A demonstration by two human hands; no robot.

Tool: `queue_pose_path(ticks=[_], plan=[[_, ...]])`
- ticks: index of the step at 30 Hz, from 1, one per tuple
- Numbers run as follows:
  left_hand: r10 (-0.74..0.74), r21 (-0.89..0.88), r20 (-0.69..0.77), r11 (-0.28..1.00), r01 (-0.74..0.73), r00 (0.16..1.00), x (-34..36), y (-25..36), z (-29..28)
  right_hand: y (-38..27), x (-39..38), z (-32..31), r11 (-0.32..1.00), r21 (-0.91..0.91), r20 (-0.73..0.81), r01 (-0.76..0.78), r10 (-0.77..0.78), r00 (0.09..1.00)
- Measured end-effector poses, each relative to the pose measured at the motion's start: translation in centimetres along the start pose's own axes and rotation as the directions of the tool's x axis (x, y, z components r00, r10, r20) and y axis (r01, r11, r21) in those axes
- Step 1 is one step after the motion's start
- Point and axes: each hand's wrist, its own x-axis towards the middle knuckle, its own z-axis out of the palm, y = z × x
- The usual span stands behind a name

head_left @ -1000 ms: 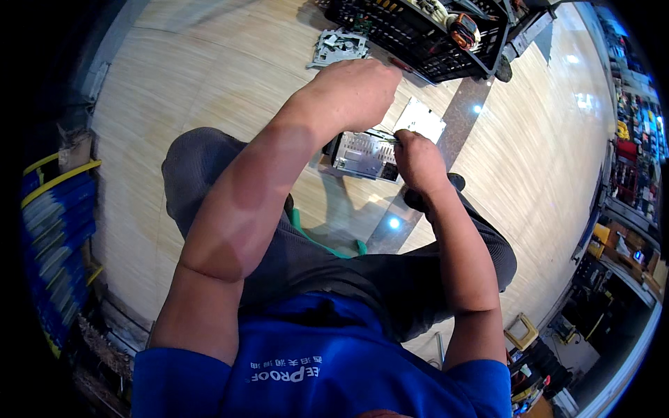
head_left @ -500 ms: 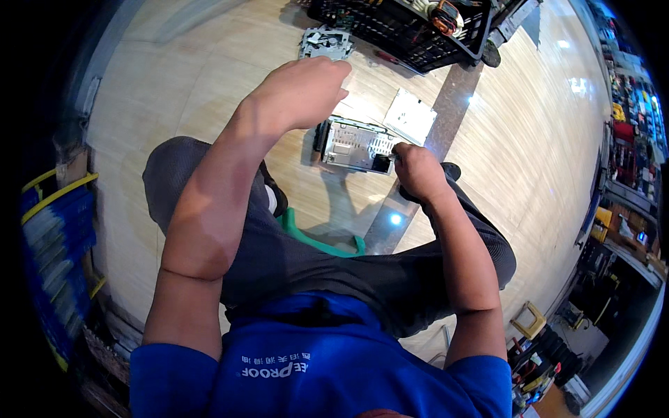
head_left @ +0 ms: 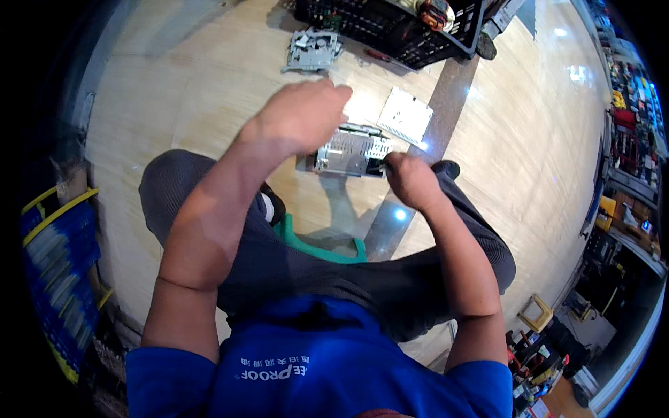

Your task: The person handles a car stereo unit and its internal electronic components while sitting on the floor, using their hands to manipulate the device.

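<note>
"What differs from a second ago?"

"The left hand [head_left: 301,117] has come round from twelve o'clock of the vented metal unit [head_left: 340,150] to ten, where it covers the unit's upper left corner. The silvery mechanism plate [head_left: 313,50], at eleven, now shows whole above the knuckles."

"And the right hand [head_left: 412,181]?"

"It remains by the unit's right end, at four, but the flat white panel [head_left: 405,115] at two no longer has a corner behind it."

"Fingers?"

"Curled on both hands. The view is small and the knuckles hide the tips, so I can't tell whether either pair pinches anything."

"Where does the unit lie?"

"On the pale tiled floor [head_left: 174,90], in front of the seated person. A dark stone strip [head_left: 449,90] runs slantwise past it, from one o'clock down to five."

"The rest of the room?"

"A black plastic crate [head_left: 380,29] stands just past twelve, a red-handled tool [head_left: 377,54] beside its base. A curved green bar [head_left: 317,247] lies towards six. Crowded shelving [head_left: 631,125] lines three o'clock; a yellow frame [head_left: 535,315] sits between four and five."
</note>
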Motion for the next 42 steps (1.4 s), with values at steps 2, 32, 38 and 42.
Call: queue_pose_path(ticks=[2,32,38,42], plan=[[0.033,0.017,-0.012,0.999,-0.033,0.999,0.1,0.6,0.5,-0.2,-0.2,0.4,1.000,0.022,0.019,-0.002,0.002,1.000],[0.243,0.025,-0.196,0.970,-0.242,0.950,0.1,-0.3,0.3,-5.6,2.3,-5.7,0.766,0.640,-0.232,0.063,0.114,0.966],[0.216,-0.010,-0.183,0.975,-0.222,0.959,-0.3,-0.2,-0.3,-7.1,2.2,-6.3,0.854,0.513,-0.207,0.087,0.025,0.978],[0.257,-0.059,-0.359,0.953,-0.296,0.898,0.1,0.7,-0.4,-6.9,3.3,-5.2,0.914,0.377,-0.190,0.147,-0.079,0.979]])
